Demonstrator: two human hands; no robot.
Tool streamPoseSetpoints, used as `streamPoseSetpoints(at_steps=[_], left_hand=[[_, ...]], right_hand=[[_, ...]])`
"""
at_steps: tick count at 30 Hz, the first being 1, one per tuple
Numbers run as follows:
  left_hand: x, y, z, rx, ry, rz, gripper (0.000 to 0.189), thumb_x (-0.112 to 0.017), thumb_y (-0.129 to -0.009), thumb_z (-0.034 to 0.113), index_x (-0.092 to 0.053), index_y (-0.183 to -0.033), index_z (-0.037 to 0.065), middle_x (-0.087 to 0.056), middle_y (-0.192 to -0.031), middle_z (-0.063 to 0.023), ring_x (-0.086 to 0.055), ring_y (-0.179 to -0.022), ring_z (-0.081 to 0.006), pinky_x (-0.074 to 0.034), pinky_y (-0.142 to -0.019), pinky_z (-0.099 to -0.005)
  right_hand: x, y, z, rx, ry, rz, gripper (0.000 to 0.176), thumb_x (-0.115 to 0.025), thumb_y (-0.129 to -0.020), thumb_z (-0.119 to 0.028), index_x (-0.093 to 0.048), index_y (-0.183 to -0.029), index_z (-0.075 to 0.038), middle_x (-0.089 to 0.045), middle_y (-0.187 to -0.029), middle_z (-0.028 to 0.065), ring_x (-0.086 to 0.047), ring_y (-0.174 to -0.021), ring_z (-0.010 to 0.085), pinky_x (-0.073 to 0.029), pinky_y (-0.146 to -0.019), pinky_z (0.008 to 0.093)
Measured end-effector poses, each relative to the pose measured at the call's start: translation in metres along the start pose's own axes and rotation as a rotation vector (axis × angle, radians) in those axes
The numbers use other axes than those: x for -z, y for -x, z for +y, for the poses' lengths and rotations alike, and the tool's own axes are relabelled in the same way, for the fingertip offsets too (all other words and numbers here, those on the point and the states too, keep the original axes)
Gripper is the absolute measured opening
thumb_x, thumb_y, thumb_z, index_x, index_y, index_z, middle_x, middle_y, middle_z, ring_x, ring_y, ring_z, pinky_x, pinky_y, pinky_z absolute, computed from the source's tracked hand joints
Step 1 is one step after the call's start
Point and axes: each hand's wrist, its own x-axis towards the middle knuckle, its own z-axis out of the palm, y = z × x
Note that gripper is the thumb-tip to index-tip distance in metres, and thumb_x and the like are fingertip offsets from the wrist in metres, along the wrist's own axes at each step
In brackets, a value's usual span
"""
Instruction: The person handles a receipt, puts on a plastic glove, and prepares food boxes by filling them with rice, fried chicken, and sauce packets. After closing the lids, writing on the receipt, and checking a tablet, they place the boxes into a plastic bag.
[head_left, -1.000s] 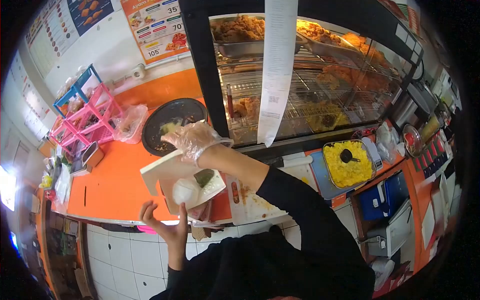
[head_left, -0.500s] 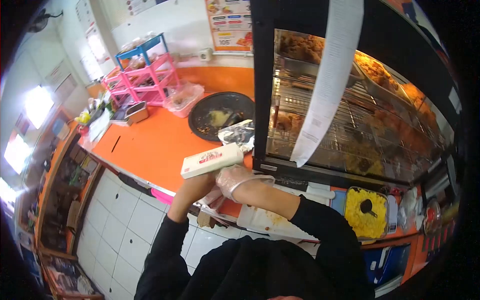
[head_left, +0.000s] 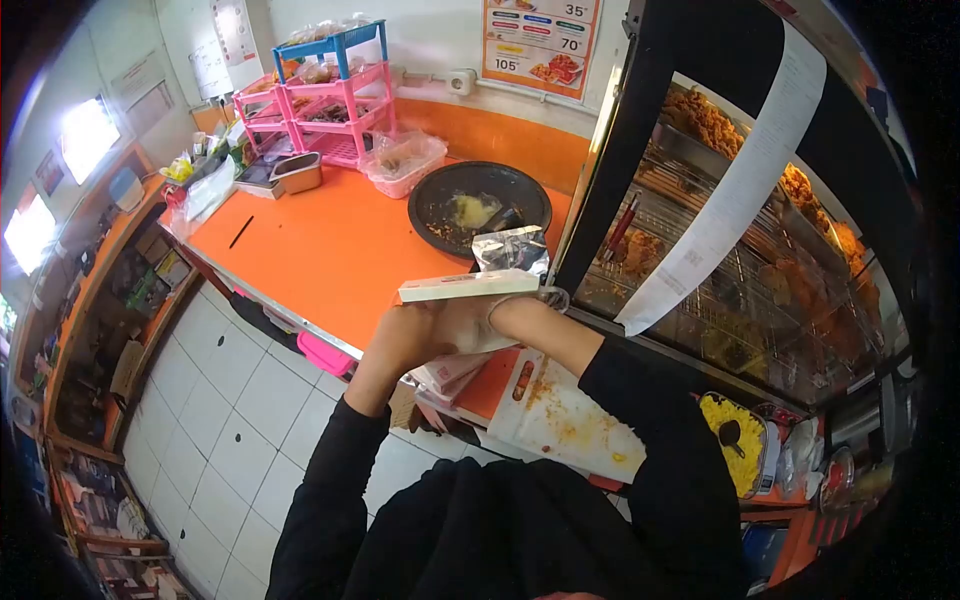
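Note:
Both hands are at a white printed cardboard food box (head_left: 470, 286), held over the near edge of the orange counter. My left hand (head_left: 405, 335) is closed round the box's left side, its fingers mostly hidden. A clear plastic glove covers my right hand (head_left: 470, 325), which presses against the near side of the box; its fingertips are hard to see. Just beyond the box lies a crumpled foil wrapper (head_left: 511, 250). Behind that sits a big black stone mortar (head_left: 435, 215) with yellowish paste and a dark pestle (head_left: 506, 220) in it.
A glass food warmer (head_left: 640, 270) with fried pieces stands at right, a paper strip (head_left: 740, 170) hanging before it. A stained white cutting board (head_left: 575, 415), stacked boxes (head_left: 450, 370) and a tray of yellow food (head_left: 738, 470) are nearby. A pink rack (head_left: 335, 110) stands at the back.
The box has tipped, so its printed top now shows edge-on. The gloved hand has shifted against its near side. The view has swung to the right-hand side of the scene less, showing more counter.

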Motion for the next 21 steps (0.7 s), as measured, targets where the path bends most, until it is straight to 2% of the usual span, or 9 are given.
streamPoseSetpoints(at_steps=[4, 6, 9, 11, 13, 14, 17, 18, 21], left_hand=[[0.000, 0.003, 0.000, 0.018, -0.002, 0.013, 0.062, -0.077, -0.066, 0.039, -0.057, -0.110, 0.001, -0.068, -0.090, -0.0169, -0.067, -0.084, -0.0311, -0.053, -0.072, -0.0402], [0.009, 0.002, 0.007, 0.086, -0.028, -0.077, 0.063, -0.077, -0.066, 0.041, -0.055, -0.108, -0.001, -0.067, -0.080, -0.0163, -0.067, -0.075, -0.0323, -0.053, -0.066, -0.0413], [0.013, 0.002, 0.007, 0.090, -0.011, -0.069, 0.060, -0.076, -0.068, 0.040, -0.053, -0.104, -0.002, -0.065, -0.068, -0.0154, -0.066, -0.065, -0.0335, -0.052, -0.059, -0.0430], [0.014, 0.001, 0.006, 0.106, 0.002, -0.088, 0.057, -0.076, -0.069, 0.040, -0.052, -0.103, 0.000, -0.065, -0.068, -0.0142, -0.066, -0.065, -0.0333, -0.051, -0.059, -0.0428], [0.017, 0.000, 0.009, 0.170, 0.001, -0.177, 0.054, -0.076, -0.069, 0.039, -0.051, -0.103, 0.005, -0.068, -0.074, -0.0124, -0.067, -0.071, -0.0323, -0.052, -0.065, -0.0413], [0.015, 0.001, 0.007, 0.129, 0.057, -0.151, 0.052, -0.075, -0.070, 0.038, -0.051, -0.102, 0.004, -0.068, -0.073, -0.0121, -0.067, -0.071, -0.0319, -0.052, -0.065, -0.0411], [0.009, 0.005, 0.000, 0.062, 0.146, -0.100, 0.047, -0.074, -0.073, 0.034, -0.051, -0.099, 0.003, -0.068, -0.074, -0.0120, -0.067, -0.072, -0.0311, -0.052, -0.065, -0.0412], [0.008, 0.006, 0.001, 0.084, 0.126, -0.104, 0.046, -0.074, -0.073, 0.033, -0.051, -0.099, 0.003, -0.069, -0.076, -0.0123, -0.067, -0.073, -0.0313, -0.051, -0.065, -0.0414], [0.011, 0.009, 0.006, 0.136, 0.150, -0.079, 0.043, -0.071, -0.075, 0.028, -0.051, -0.102, 0.000, -0.068, -0.081, -0.0163, -0.066, -0.075, -0.0354, -0.051, -0.066, -0.0441]], right_hand=[[0.003, -0.005, 0.018, -0.199, -0.090, -0.033, 0.035, -0.052, -0.087, -0.032, -0.066, -0.109, -0.009, -0.066, -0.112, 0.0161, -0.064, -0.099, 0.0317, -0.050, -0.088, 0.0387], [-0.002, -0.007, 0.028, -0.132, 0.382, 0.001, 0.036, -0.046, -0.090, -0.032, -0.067, -0.104, -0.005, -0.065, -0.111, 0.0175, -0.064, -0.100, 0.0337, -0.050, -0.085, 0.0415], [0.032, -0.008, -0.006, -0.432, 0.177, 0.034, 0.035, -0.044, -0.092, -0.028, -0.067, -0.105, -0.005, -0.064, -0.112, 0.0202, -0.064, -0.099, 0.0350, -0.051, -0.085, 0.0458], [0.028, -0.012, -0.005, -0.424, 0.087, 0.170, 0.022, -0.052, -0.084, -0.013, -0.068, -0.096, -0.003, -0.066, -0.098, 0.0223, -0.066, -0.091, 0.0350, -0.053, -0.078, 0.0441], [0.048, -0.004, -0.026, -0.277, 0.121, 0.114, 0.022, -0.053, -0.084, -0.014, -0.067, -0.095, -0.003, -0.066, -0.098, 0.0222, -0.066, -0.092, 0.0359, -0.053, -0.078, 0.0446], [0.034, -0.014, -0.017, -0.268, 0.039, 0.048, 0.028, -0.050, -0.088, -0.012, -0.063, -0.111, -0.003, -0.064, -0.112, 0.0199, -0.065, -0.100, 0.0331, -0.054, -0.081, 0.0434], [0.022, -0.013, -0.022, -0.299, 0.054, -0.035, 0.032, -0.051, -0.087, -0.013, -0.061, -0.116, -0.003, -0.065, -0.111, 0.0194, -0.066, -0.097, 0.0337, -0.053, -0.079, 0.0430], [0.031, -0.007, -0.025, -0.140, 0.034, -0.093, 0.030, -0.053, -0.086, -0.016, -0.064, -0.111, -0.004, -0.065, -0.110, 0.0184, -0.066, -0.093, 0.0340, -0.052, -0.079, 0.0435], [0.017, -0.006, -0.018, -0.075, -0.008, -0.129, 0.030, -0.056, -0.084, -0.021, -0.068, -0.104, -0.002, -0.066, -0.109, 0.0195, -0.066, -0.092, 0.0337, -0.051, -0.079, 0.0438]])
